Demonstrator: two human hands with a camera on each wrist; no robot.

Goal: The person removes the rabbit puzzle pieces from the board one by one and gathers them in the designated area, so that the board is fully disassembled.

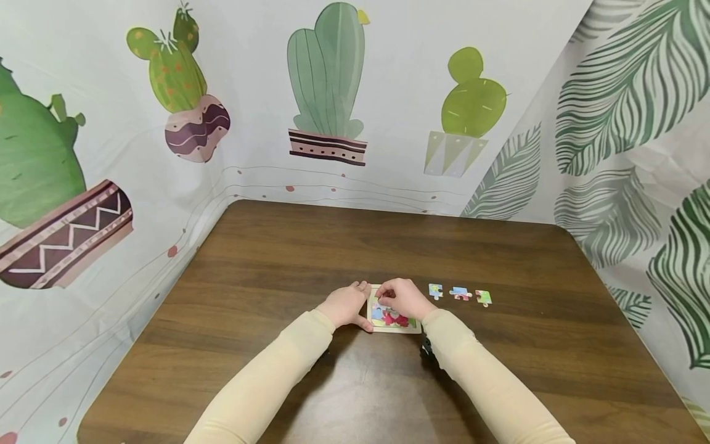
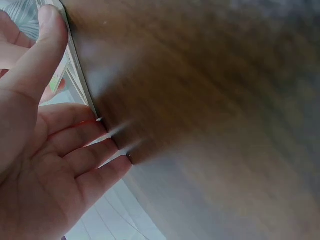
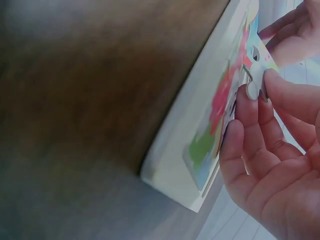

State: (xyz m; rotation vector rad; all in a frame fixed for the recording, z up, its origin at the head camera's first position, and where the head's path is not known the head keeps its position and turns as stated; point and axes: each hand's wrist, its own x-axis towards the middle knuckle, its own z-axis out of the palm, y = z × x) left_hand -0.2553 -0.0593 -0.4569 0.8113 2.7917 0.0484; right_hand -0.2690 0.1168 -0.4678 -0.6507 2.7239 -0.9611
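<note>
A small jigsaw puzzle board (image 1: 396, 330) with a pale frame lies on the table, partly filled with a colourful picture. My left hand (image 1: 345, 305) rests at the board's left side, its thumb (image 2: 52, 37) along the edge and the other fingers extended. Over the board, my right hand (image 1: 407, 298) pinches a puzzle piece (image 3: 257, 75) between thumb and fingertips. In the right wrist view the piece is tilted, its tab near the picture; whether it touches the neighbouring pieces is hard to tell. The right hand hides the board's upper right part in the head view.
Three loose puzzle pieces lie in a row right of the board: one blue and yellow (image 1: 435, 290), one blue and red (image 1: 460, 293), one mostly green (image 1: 484, 297). The brown wooden table (image 1: 310, 246) meets a cactus-print cloth (image 1: 399, 111) behind.
</note>
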